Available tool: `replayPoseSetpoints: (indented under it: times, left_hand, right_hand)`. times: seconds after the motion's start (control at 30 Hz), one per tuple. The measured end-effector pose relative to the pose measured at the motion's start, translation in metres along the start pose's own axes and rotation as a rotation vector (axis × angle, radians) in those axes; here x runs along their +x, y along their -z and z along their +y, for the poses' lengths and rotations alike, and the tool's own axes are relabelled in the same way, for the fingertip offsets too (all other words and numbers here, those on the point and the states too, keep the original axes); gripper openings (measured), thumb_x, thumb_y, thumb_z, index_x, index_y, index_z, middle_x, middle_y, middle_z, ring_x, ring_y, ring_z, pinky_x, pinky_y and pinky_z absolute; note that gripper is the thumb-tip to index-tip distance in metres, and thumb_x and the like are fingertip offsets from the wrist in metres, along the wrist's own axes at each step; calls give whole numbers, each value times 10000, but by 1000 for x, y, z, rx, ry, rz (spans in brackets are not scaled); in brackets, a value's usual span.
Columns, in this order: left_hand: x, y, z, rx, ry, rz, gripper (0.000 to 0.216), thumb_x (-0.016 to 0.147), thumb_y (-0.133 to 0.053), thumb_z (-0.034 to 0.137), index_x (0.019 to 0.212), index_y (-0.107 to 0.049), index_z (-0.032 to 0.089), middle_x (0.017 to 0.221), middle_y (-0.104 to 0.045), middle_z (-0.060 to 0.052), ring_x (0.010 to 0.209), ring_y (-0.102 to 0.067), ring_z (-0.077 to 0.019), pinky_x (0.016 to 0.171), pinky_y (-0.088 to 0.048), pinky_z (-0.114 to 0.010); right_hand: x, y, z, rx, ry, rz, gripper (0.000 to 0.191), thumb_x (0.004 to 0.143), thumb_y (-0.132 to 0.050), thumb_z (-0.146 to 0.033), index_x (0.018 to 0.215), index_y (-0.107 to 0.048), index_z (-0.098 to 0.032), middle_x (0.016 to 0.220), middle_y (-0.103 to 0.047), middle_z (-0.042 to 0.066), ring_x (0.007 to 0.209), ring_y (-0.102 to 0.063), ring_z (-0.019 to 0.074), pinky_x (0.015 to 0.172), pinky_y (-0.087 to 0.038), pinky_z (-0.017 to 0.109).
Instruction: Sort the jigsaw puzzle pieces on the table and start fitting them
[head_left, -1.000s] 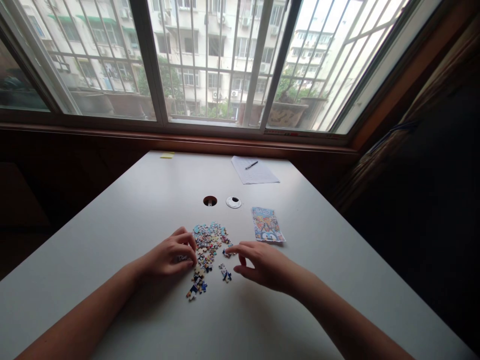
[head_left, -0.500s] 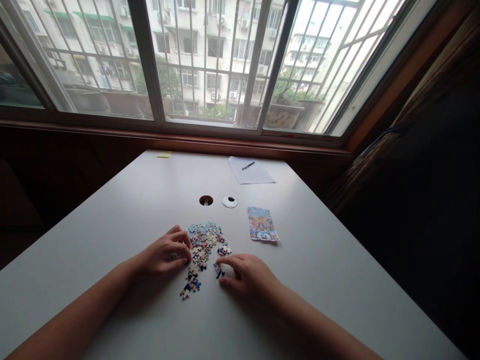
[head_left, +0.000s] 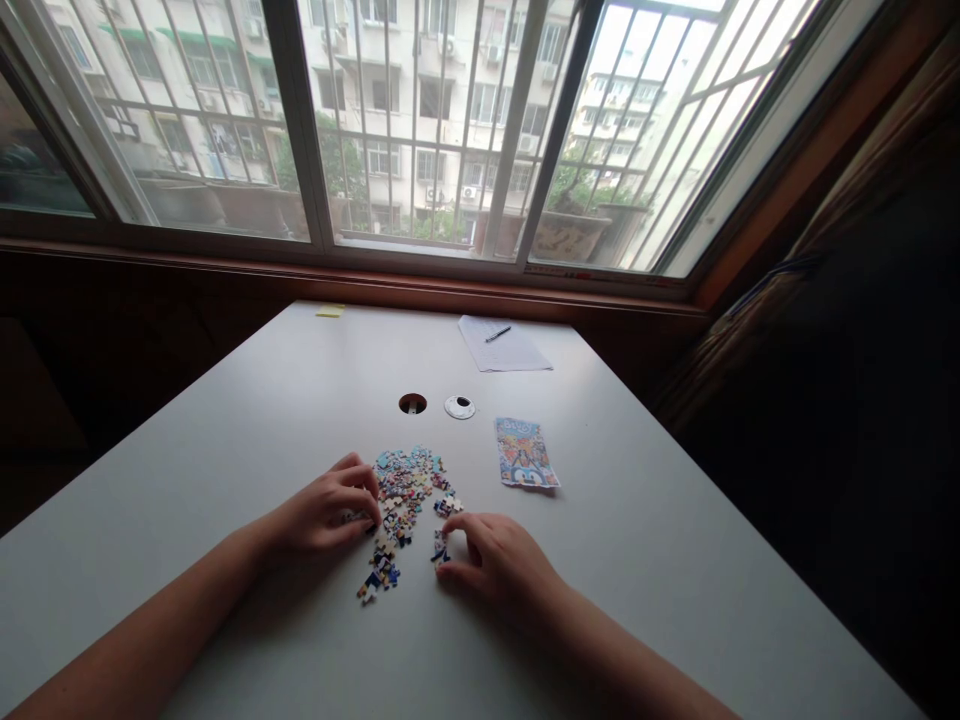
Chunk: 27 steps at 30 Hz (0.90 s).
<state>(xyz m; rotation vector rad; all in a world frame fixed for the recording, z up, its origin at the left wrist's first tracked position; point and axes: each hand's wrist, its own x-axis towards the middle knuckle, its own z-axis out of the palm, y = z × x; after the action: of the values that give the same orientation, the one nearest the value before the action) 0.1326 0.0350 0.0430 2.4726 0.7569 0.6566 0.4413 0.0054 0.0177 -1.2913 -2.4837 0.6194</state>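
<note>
A loose heap of small jigsaw puzzle pieces (head_left: 405,490) lies on the white table, light blue at its far end and darker towards me. At the heap's left edge, my left hand (head_left: 337,505) rests with curled fingers. A dark puzzle piece (head_left: 370,528) shows at its fingertips, and part of what lies under the palm is hidden. On the right side, the thumb and forefinger of my right hand (head_left: 495,555) close on a small cluster of puzzle pieces (head_left: 439,546) lying on the table. Just beyond that forefinger lie more puzzle pieces (head_left: 448,506).
A colourful picture sheet (head_left: 526,455) lies right of the heap. Behind are a round cable hole (head_left: 412,404) and its white cover (head_left: 460,407). Farther back lie paper sheets (head_left: 510,352) with a pen (head_left: 498,334), and yellow sticky notes (head_left: 330,311). A barred window stands beyond the table.
The view has shifted slightly. My right thumb and forefinger have moved a little around the small cluster, which sits at a slightly different angle. My left hand has hardly moved.
</note>
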Motion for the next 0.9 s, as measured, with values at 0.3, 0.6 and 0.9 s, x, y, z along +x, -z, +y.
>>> replayPoseSetpoints:
  times: [0.3, 0.6, 0.9]
  left_hand:
    - [-2, -1, -3, 22, -21, 45, 167, 925, -555, 165, 960, -708, 220, 933, -605, -82, 921, -481, -215, 821, -440, -349]
    - [-3, -4, -5, 94, -69, 89, 207, 872, -570, 98, 994, -692, 214, 938, -607, -81, 902, -488, -212, 791, -437, -345]
    - [-2, -5, -5, 136, -84, 88, 232, 867, -568, 81, 1012, -689, 214, 937, -615, -84, 895, -490, -215, 775, -445, -348]
  right_hand:
    - [-3, 7, 10, 121, 118, 40, 308, 1012, -478, -309, 1267, -634, -236, 1175, -725, 96, 1048, -685, 228, 901, -491, 328]
    - [-2, 12, 2, 77, 136, 11, 353, 913, -586, -250, 1257, -661, -257, 901, -728, 40, 792, -653, 186, 766, -474, 282]
    - [-2, 12, 3, 83, 152, 10, 296, 901, -596, -236, 1180, -687, -271, 889, -716, 26, 770, -632, 174, 743, -445, 269]
